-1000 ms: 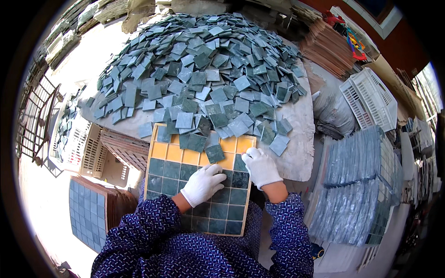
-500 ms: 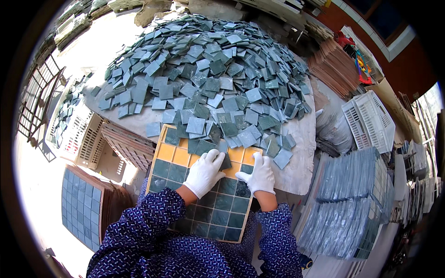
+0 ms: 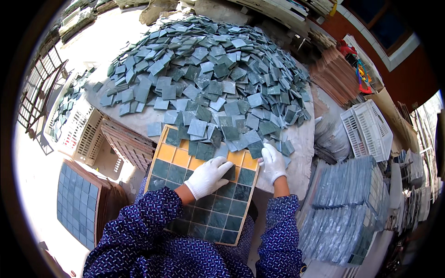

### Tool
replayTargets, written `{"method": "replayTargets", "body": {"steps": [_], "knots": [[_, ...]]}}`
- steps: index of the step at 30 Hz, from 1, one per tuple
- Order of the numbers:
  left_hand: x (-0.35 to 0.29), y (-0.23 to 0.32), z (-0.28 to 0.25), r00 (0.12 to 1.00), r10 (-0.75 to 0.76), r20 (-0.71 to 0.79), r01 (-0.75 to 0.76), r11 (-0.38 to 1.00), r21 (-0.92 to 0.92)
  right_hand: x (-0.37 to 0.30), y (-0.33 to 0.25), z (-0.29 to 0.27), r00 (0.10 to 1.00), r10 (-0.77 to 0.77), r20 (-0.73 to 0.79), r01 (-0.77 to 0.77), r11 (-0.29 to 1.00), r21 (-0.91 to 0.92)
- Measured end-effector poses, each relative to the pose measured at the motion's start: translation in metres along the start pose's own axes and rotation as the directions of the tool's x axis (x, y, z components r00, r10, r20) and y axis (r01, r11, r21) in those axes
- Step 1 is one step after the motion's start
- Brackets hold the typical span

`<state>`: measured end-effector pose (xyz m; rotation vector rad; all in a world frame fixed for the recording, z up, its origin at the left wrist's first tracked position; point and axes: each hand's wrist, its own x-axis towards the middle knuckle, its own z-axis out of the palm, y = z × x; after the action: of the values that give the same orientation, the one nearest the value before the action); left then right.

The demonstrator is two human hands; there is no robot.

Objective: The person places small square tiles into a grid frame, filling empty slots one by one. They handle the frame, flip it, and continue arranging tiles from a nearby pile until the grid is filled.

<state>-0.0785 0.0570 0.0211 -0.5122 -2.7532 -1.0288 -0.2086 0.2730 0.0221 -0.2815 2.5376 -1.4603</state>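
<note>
A wooden-framed board [image 3: 156, 172] with an orange base lies tilted over my lap, its lower rows filled with dark green square stone tiles. My left hand [image 3: 207, 177], in a white knitted glove, rests on it with fingers closed at a dark tile [image 3: 230, 173] in the row bordering the orange strip. Beyond the board's right edge, my gloved right hand [image 3: 273, 164] has its thumb and fingers closed at the side of another dark tile [image 3: 255, 149]. Its fingertips are partly hidden. Several tiles [image 3: 204, 151] overlap the board's far rows.
A large heap of loose green-grey tiles [image 3: 213, 69] covers the pale table [image 3: 296, 153]. White plastic crates [image 3: 367, 125] stand at right and left. Wrapped tile sheets [image 3: 343, 208] are stacked at right, finished tile panels [image 3: 76, 204] at left, and reddish boards [image 3: 331, 69] behind.
My right hand has moved off the board to the right, toward the heap's near edge, and a dark tile there has shifted left. The tile under my left hand now lies lower on the board.
</note>
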Motion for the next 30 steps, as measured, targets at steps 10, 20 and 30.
{"method": "replayTargets", "body": {"steps": [10, 20, 30], "knots": [[0.005, -0.008, 0.001, 0.999, -0.017, 0.047, 0.02, 0.997, -0.072, -0.005, 0.004, -0.005, 0.9, -0.435, 0.034, 0.407, 0.81, -0.423], [0.012, -0.007, 0.004, 0.987, 0.009, 0.163, -0.008, 1.0, -0.009, -0.031, -0.019, 0.005, 0.887, -0.366, 0.28, 0.461, 0.697, -0.55], [-0.018, -0.001, -0.022, 0.985, 0.014, -0.173, 0.012, 0.989, 0.15, -0.028, -0.057, 0.019, 0.997, -0.029, 0.068, 0.071, 0.638, -0.766]]}}
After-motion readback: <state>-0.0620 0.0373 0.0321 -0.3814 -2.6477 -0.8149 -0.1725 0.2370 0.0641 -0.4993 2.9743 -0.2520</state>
